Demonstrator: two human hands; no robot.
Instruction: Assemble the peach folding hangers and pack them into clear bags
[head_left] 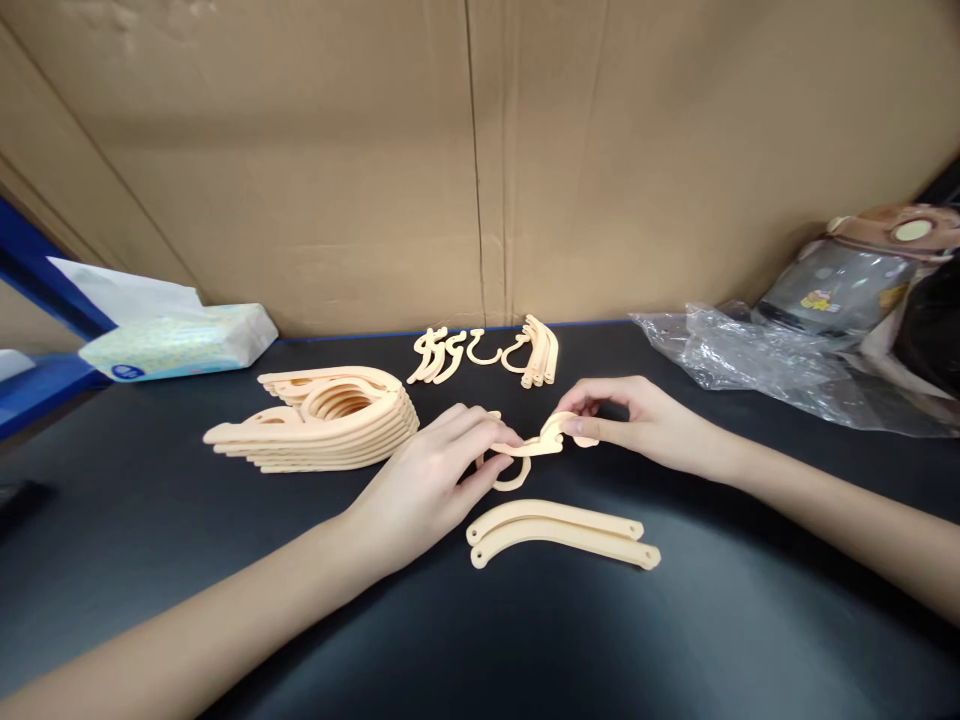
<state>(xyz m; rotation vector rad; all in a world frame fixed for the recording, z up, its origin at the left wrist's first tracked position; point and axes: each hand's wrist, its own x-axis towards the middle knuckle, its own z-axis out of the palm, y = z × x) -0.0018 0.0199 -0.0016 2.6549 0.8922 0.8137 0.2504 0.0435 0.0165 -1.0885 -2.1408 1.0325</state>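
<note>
My left hand (435,470) and my right hand (637,415) both pinch one small peach plastic hanger piece (536,445) just above the black table (225,560). A hook loop (514,478) of the same colour hangs under it by my left fingers. Two curved peach arms (562,535) lie side by side on the table just in front of my hands. A stack of several flat peach hanger bodies (322,420) sits to the left of my left hand.
Several peach hooks and curved arms (487,355) lie at the table's back edge. A tissue pack (176,340) rests at the far left. Crumpled clear plastic (757,365) and a grey bottle (855,275) are at the right. A cardboard wall (480,150) stands behind.
</note>
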